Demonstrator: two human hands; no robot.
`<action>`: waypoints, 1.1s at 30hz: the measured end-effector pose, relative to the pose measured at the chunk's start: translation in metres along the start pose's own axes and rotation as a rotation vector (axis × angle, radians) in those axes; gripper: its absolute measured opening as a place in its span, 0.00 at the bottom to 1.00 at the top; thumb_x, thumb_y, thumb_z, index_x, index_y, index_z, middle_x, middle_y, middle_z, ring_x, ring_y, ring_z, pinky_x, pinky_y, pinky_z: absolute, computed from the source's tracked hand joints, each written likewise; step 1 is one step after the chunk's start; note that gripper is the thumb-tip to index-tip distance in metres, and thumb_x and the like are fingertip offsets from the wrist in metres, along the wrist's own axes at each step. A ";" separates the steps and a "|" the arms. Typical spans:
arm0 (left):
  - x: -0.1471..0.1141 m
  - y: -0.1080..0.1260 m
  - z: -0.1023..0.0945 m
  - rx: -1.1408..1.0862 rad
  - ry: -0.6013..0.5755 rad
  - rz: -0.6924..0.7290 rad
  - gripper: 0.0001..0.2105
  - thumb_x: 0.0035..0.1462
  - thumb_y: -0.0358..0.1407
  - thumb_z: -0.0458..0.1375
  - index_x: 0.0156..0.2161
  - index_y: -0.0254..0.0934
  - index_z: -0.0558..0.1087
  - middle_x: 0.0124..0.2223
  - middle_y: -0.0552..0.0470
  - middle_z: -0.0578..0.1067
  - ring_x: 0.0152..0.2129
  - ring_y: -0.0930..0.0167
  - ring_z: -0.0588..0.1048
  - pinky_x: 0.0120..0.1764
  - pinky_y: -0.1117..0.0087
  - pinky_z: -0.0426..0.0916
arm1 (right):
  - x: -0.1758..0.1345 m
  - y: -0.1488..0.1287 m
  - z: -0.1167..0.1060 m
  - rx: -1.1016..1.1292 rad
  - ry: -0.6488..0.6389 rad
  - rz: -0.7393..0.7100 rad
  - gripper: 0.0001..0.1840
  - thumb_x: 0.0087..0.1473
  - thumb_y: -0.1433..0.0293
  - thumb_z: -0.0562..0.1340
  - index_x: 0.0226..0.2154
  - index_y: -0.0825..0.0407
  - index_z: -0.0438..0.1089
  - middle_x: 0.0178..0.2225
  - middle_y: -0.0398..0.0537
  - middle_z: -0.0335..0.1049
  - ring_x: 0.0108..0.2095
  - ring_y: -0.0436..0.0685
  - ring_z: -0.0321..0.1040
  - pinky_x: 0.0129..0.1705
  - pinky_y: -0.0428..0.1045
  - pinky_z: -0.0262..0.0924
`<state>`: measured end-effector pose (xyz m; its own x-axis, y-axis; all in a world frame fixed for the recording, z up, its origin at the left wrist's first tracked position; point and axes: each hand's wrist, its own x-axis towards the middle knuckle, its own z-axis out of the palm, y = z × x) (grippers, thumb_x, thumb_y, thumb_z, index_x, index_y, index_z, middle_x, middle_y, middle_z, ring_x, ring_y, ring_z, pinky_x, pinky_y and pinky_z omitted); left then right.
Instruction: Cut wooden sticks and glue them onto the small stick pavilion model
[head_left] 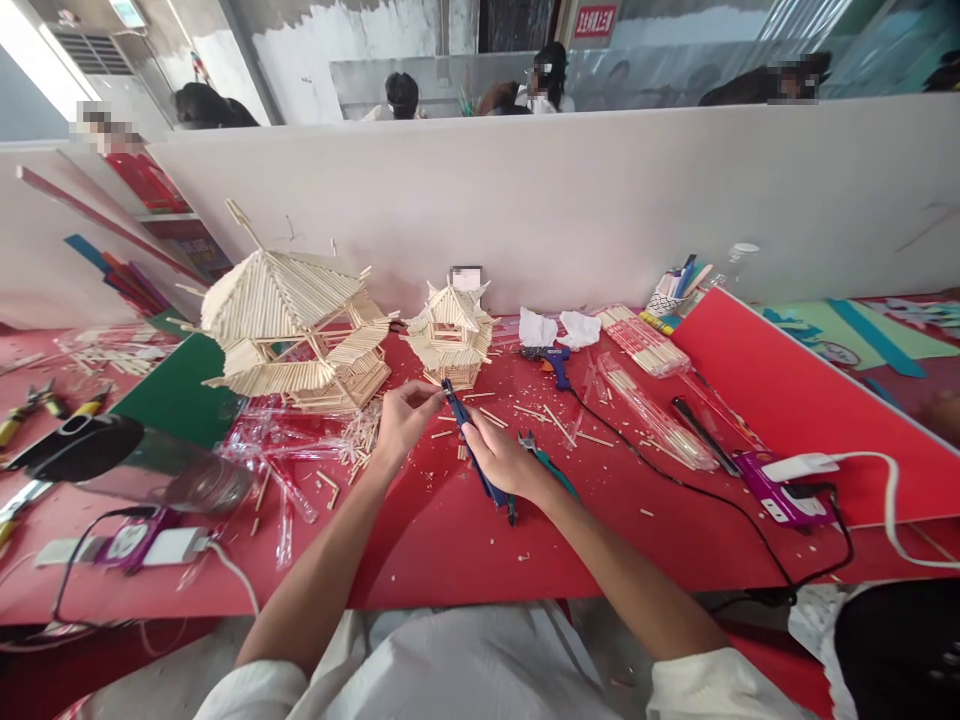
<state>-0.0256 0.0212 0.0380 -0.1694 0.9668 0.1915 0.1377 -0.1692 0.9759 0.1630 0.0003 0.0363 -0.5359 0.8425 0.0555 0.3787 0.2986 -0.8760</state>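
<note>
My right hand [501, 455] is wrapped round a long blue utility knife [466, 435], its tip pointing away from me. Beside that tip, my left hand [405, 420] is closed in a pinch; whatever sits between its fingertips is too small to make out. Just beyond both hands stands a small pavilion model [451, 335] built from thin wooden sticks. A larger stick pavilion [289, 325] with a sloped roof is to its left. Pliers [551, 465] with teal handles lie partly behind my right hand. Loose sticks [559, 425] and shavings are scattered around on the red table.
A blue glue gun [555, 365] trails its cord to a purple power strip [784, 490] at right. Stick packs [645, 340] lie behind it, near a red board [810, 420]. At left are a clear bottle [180, 485] and plastic wrappers [281, 440]. A white partition [525, 210] closes the back.
</note>
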 end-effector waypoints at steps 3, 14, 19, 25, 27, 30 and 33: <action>-0.001 0.001 0.000 0.009 -0.001 0.004 0.14 0.47 0.45 0.69 0.32 0.34 0.79 0.29 0.48 0.80 0.26 0.68 0.76 0.32 0.68 0.70 | 0.001 0.002 0.002 -0.002 0.005 -0.031 0.25 0.70 0.59 0.44 0.63 0.51 0.58 0.41 0.52 0.71 0.42 0.59 0.69 0.46 0.53 0.62; -0.002 0.002 0.000 0.068 0.002 0.029 0.13 0.49 0.44 0.67 0.31 0.34 0.80 0.29 0.48 0.80 0.26 0.69 0.75 0.31 0.69 0.68 | 0.001 0.005 0.003 0.064 -0.046 -0.017 0.26 0.71 0.57 0.42 0.64 0.50 0.56 0.31 0.43 0.66 0.28 0.54 0.66 0.34 0.50 0.62; -0.003 0.001 0.000 0.091 -0.002 0.044 0.13 0.50 0.44 0.67 0.32 0.34 0.80 0.29 0.48 0.80 0.25 0.69 0.75 0.30 0.69 0.67 | 0.000 0.005 0.003 0.080 -0.055 -0.019 0.25 0.71 0.57 0.43 0.62 0.49 0.58 0.30 0.43 0.65 0.28 0.54 0.65 0.34 0.50 0.62; -0.003 0.000 0.000 0.132 0.008 0.058 0.10 0.51 0.41 0.66 0.32 0.35 0.80 0.30 0.48 0.80 0.26 0.68 0.76 0.32 0.69 0.68 | -0.001 0.001 0.000 0.065 -0.059 -0.017 0.23 0.71 0.57 0.43 0.59 0.48 0.60 0.30 0.43 0.64 0.28 0.55 0.65 0.34 0.51 0.62; -0.004 -0.001 0.000 0.138 0.009 0.065 0.10 0.51 0.41 0.65 0.32 0.35 0.80 0.30 0.49 0.81 0.27 0.68 0.76 0.32 0.69 0.68 | -0.001 0.001 0.000 0.064 -0.062 -0.017 0.23 0.71 0.57 0.43 0.59 0.48 0.59 0.30 0.43 0.65 0.28 0.55 0.65 0.34 0.51 0.62; -0.004 -0.001 0.000 0.146 0.008 0.075 0.10 0.52 0.41 0.65 0.33 0.35 0.81 0.31 0.48 0.81 0.28 0.67 0.77 0.34 0.68 0.69 | -0.001 0.002 0.000 0.070 -0.068 -0.017 0.24 0.71 0.57 0.43 0.61 0.48 0.58 0.30 0.43 0.65 0.28 0.55 0.65 0.34 0.51 0.63; -0.005 -0.002 0.000 0.149 0.005 0.078 0.10 0.52 0.40 0.65 0.33 0.35 0.81 0.32 0.48 0.82 0.29 0.67 0.78 0.34 0.68 0.70 | -0.001 0.004 0.000 0.073 -0.069 -0.019 0.25 0.71 0.57 0.43 0.61 0.49 0.58 0.31 0.44 0.66 0.29 0.55 0.66 0.35 0.51 0.63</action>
<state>-0.0246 0.0171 0.0356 -0.1573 0.9507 0.2672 0.2941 -0.2132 0.9317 0.1646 0.0006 0.0329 -0.5943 0.8032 0.0409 0.3138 0.2784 -0.9078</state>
